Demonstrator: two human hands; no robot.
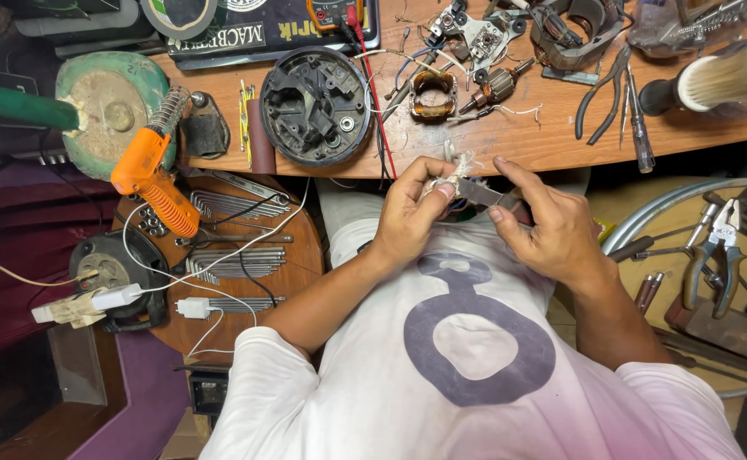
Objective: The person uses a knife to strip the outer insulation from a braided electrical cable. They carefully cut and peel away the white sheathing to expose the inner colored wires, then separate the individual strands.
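My left hand (409, 211) pinches a small bundle of frayed white thread (454, 173) wound on a small part, held close to my chest just below the wooden bench edge. My right hand (544, 223) grips a small grey metal blade-like tool (482, 192) whose tip meets the thread bundle. Both hands hover over my white shirt (467, 358) with its purple figure. What lies under the thread is hidden by my fingers.
On the wooden bench (552, 140) lie a round black motor housing (315, 106), a copper-wound stator (434, 94), an armature (498, 83), pliers (602, 92) and a screwdriver (637, 128). An orange soldering gun (153, 175) and hex keys (237, 260) rest left; pliers (714, 255) in a tray right.
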